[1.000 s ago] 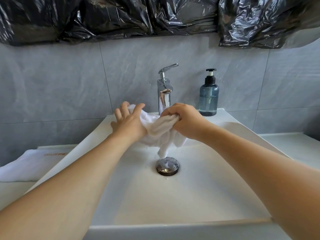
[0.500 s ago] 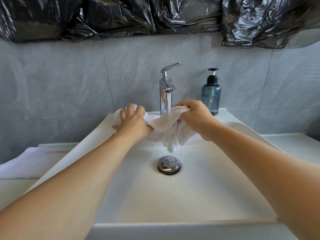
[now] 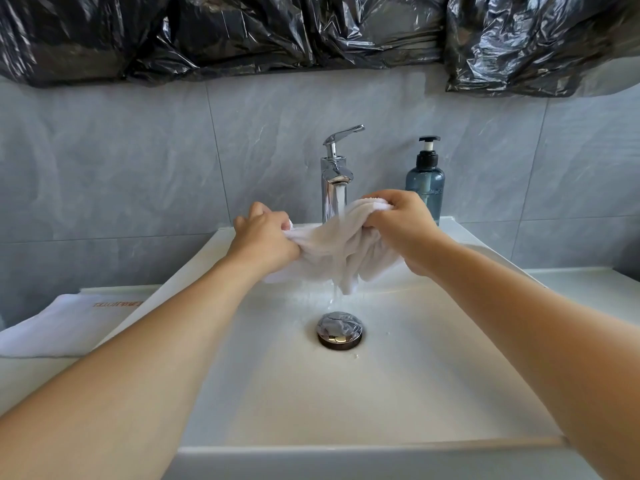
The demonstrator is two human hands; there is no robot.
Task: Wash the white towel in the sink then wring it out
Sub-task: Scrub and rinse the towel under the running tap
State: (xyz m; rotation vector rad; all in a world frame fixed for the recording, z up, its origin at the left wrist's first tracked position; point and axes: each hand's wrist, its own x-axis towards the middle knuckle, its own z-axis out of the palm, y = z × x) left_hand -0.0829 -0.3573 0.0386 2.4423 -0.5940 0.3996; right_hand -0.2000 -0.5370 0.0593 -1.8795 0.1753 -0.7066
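Observation:
A white towel (image 3: 337, 249) hangs bunched over the white sink (image 3: 346, 393), directly under the chrome faucet (image 3: 335, 174). Water runs from the spout onto the towel's middle and drips off its lower tip toward the chrome drain plug (image 3: 340, 330). My left hand (image 3: 265, 239) grips the towel's left end with curled fingers. My right hand (image 3: 401, 225) grips the right end, held a little higher, with a fold of cloth showing above its knuckles. The cloth inside both fists is hidden.
A blue soap pump bottle (image 3: 425, 181) stands on the sink's back right corner, just behind my right hand. A folded white towel with lettering (image 3: 65, 323) lies on the counter at the left. Black plastic sheeting (image 3: 311, 29) covers the wall above the grey tiles.
Both hands have spread apart, stretching the towel out under the spout. The water stream now falls onto the cloth and runs into the basin.

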